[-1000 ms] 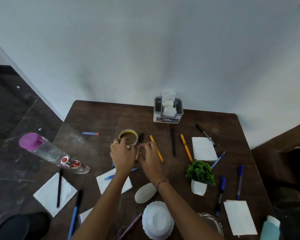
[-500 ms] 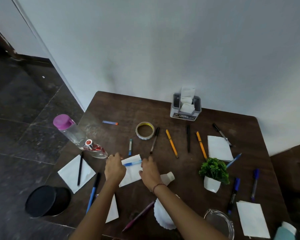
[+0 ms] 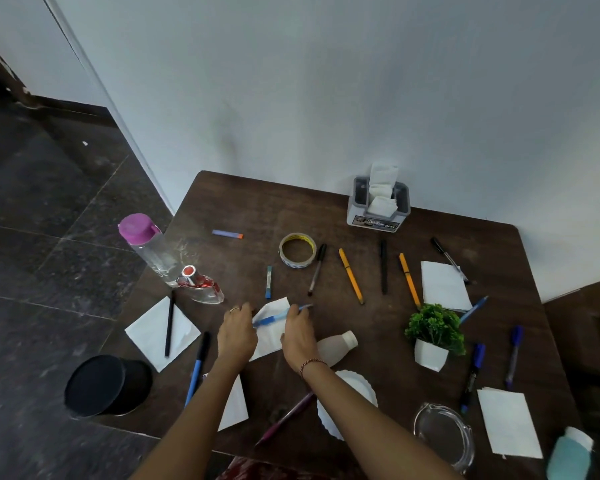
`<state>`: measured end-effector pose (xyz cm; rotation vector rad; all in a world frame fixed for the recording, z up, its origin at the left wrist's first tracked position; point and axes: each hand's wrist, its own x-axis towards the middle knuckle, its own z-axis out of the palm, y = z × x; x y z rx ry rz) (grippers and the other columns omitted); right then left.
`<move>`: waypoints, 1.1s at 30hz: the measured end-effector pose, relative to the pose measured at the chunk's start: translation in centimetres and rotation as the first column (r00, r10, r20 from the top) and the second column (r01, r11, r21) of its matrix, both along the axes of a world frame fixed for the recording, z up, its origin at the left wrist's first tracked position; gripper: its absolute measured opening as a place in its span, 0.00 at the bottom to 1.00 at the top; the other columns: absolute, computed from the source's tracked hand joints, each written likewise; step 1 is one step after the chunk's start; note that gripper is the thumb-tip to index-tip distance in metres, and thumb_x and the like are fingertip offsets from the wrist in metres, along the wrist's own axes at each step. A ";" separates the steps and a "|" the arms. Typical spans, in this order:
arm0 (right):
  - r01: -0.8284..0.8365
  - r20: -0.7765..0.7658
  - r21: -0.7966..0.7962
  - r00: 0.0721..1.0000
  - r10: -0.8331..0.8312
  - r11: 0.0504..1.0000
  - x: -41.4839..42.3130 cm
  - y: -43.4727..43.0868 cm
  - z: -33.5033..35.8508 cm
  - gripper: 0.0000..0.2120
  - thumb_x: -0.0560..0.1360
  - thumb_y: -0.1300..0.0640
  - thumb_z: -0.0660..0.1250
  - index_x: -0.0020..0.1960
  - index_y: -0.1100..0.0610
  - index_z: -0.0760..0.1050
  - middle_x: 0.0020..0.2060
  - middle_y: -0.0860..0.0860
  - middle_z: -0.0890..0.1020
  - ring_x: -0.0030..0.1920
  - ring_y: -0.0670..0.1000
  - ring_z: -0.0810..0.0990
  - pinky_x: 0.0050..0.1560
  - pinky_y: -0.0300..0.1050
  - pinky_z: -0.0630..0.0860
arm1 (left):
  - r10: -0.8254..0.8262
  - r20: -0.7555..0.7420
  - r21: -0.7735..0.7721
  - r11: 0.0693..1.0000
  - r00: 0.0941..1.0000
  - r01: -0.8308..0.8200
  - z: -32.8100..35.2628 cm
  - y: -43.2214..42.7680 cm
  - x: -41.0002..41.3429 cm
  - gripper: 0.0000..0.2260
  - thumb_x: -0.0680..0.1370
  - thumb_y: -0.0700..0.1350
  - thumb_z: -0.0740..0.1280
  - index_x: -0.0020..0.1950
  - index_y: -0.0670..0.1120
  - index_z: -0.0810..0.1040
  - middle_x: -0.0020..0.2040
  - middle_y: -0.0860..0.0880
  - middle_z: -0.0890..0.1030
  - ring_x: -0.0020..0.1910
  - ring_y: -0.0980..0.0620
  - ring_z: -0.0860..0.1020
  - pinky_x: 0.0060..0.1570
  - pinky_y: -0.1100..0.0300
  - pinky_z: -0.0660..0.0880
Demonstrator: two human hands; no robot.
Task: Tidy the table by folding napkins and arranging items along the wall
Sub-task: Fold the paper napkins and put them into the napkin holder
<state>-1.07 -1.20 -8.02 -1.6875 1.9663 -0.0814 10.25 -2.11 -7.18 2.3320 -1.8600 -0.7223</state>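
A white napkin (image 3: pixel 270 337) lies unfolded on the dark wooden table (image 3: pixel 243 209), with a blue pen (image 3: pixel 271 318) across it. My left hand (image 3: pixel 238 332) rests at the napkin's left edge, fingers bent down onto it. My right hand (image 3: pixel 297 332) is at the right edge, fingertips pinching the pen near its far end. More napkins lie at the left (image 3: pixel 149 336) under a black pen, at the front (image 3: pixel 234 407), and on the right (image 3: pixel 444 285) (image 3: pixel 508 422). A grey napkin holder (image 3: pixel 378 216) stands by the wall.
Several pens and markers are scattered around a tape roll (image 3: pixel 297 251). A water bottle (image 3: pixel 149 247) and perfume bottle (image 3: pixel 201 287) stand left. A potted plant (image 3: pixel 432 330), white bottle (image 3: pixel 336 348), white plate (image 3: pixel 357 386) and glass dish (image 3: pixel 444 434) sit near me.
Both hands drew back from the tape roll to the napkin nearer me. My view swung left. The right fingertips have closed on the blue pen.
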 end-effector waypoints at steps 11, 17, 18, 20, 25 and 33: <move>0.290 0.343 0.283 0.859 -0.379 0.914 -0.5 -0.3 1.1 0.20 0.73 0.64 0.67 0.63 0.60 0.67 0.59 0.57 0.77 0.56 0.54 0.80 0.55 0.44 0.78 | 0.040 -0.135 0.199 0.980 0.990 -0.013 1.3 -0.3 1.6 0.13 0.75 0.43 0.68 0.59 0.43 0.77 0.56 0.46 0.80 0.48 0.52 0.77 0.42 0.61 0.72; 0.276 0.462 0.494 0.720 -0.518 0.825 -1.3 0.0 2.8 0.08 0.74 0.66 0.64 0.50 0.57 0.69 0.38 0.53 0.77 0.29 0.45 0.76 0.29 0.34 0.74 | 0.253 -0.278 0.429 0.896 0.927 -0.116 2.5 -0.2 2.1 0.10 0.75 0.41 0.69 0.54 0.41 0.74 0.50 0.44 0.76 0.47 0.48 0.76 0.47 0.55 0.79; 0.267 0.474 0.511 0.705 -0.527 0.817 -1.3 0.1 2.9 0.07 0.74 0.67 0.64 0.47 0.57 0.69 0.36 0.52 0.76 0.29 0.46 0.76 0.30 0.35 0.75 | 0.288 -0.303 0.460 0.879 0.908 -0.126 2.8 0.0 2.1 0.09 0.75 0.41 0.68 0.53 0.41 0.73 0.50 0.45 0.75 0.47 0.47 0.76 0.47 0.55 0.79; 0.243 0.494 0.541 0.682 -0.539 0.805 -1.3 0.3 3.2 0.05 0.74 0.67 0.63 0.44 0.58 0.71 0.35 0.53 0.76 0.29 0.47 0.77 0.34 0.37 0.77 | 0.346 -0.358 0.495 0.858 0.867 -0.138 3.4 0.5 2.2 0.09 0.76 0.42 0.67 0.52 0.41 0.71 0.51 0.45 0.75 0.49 0.46 0.76 0.45 0.55 0.77; 0.171 0.539 0.617 0.621 -0.570 0.769 -1.2 0.7 4.1 0.11 0.76 0.67 0.61 0.57 0.68 0.74 0.35 0.55 0.75 0.31 0.47 0.76 0.30 0.35 0.74 | 0.441 -0.466 0.505 0.844 0.767 -0.179 4.2 0.9 2.7 0.14 0.74 0.46 0.71 0.53 0.40 0.72 0.53 0.40 0.77 0.48 0.44 0.77 0.38 0.57 0.77; 0.033 0.554 0.640 0.672 -0.491 0.768 -1.9 1.4 6.3 0.13 0.77 0.63 0.61 0.62 0.63 0.70 0.37 0.53 0.77 0.33 0.46 0.75 0.33 0.36 0.73 | 0.497 -0.469 0.508 0.828 0.731 -0.237 5.7 0.6 4.4 0.07 0.72 0.37 0.71 0.44 0.35 0.75 0.50 0.36 0.79 0.37 0.46 0.80 0.25 0.61 0.78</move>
